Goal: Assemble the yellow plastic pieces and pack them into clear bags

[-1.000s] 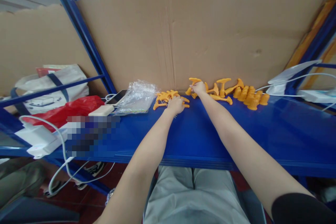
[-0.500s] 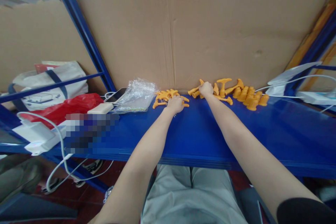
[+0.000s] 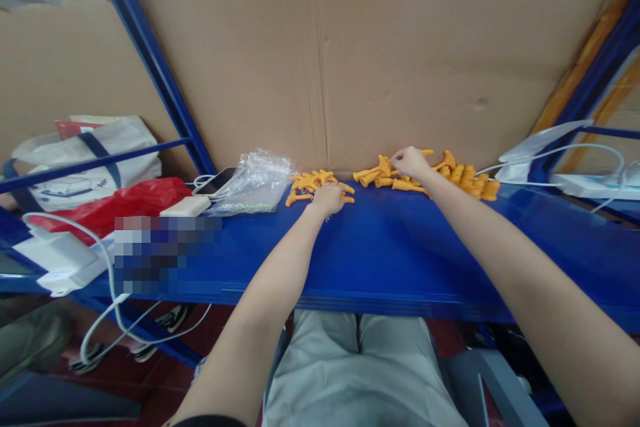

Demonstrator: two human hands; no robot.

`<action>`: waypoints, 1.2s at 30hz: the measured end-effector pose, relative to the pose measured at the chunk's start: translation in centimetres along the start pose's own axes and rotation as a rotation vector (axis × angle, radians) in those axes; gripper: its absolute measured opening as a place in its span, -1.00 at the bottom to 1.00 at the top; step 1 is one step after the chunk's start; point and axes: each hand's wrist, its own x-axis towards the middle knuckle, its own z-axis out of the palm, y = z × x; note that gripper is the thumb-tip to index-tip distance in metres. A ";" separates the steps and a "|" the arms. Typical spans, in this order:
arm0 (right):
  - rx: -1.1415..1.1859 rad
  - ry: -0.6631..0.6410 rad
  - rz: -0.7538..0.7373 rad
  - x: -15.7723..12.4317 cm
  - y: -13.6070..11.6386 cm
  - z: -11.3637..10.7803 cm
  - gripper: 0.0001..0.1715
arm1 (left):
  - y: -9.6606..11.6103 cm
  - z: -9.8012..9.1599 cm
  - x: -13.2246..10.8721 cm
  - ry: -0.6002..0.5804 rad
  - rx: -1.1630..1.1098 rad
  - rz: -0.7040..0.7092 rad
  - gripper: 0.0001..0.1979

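Observation:
My left hand lies closed over the left pile of orange plastic pieces. Prongs of orange stick out past its knuckles, and thin silvery chain shows around it. What its fingers grip is hidden. Farther right, my right hand hovers above a second group of orange hammer-shaped pieces, fingers pinched together. An orange hammer-shaped piece stands close to those fingertips; whether they touch it or hold anything is too small to tell. Beside my right forearm stand several short orange cone-like pieces.
Clear plastic bags and a phone lie to the left, near a red plastic bag and white chargers with cables. A cardboard sheet backs the blue shelf. Another person's shoes show below left.
My right hand has moved right and slightly up, leaving an orange hammer-shaped piece in sight at its left. My left hand stays on its pile. The view has shifted slightly.

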 end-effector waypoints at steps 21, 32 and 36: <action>-0.307 0.181 0.243 -6.1 11.2 -4.5 -0.59 | 2.4 -2.4 -0.7 -0.123 0.160 -0.180 -0.73; -0.443 0.034 0.211 -7.0 11.8 -2.6 -0.46 | 2.4 -3.4 -0.8 -0.153 0.150 -0.205 -0.71; -0.451 0.034 0.193 -7.0 12.0 -2.2 -0.49 | 2.6 -3.6 -0.7 -0.180 0.183 -0.242 -0.73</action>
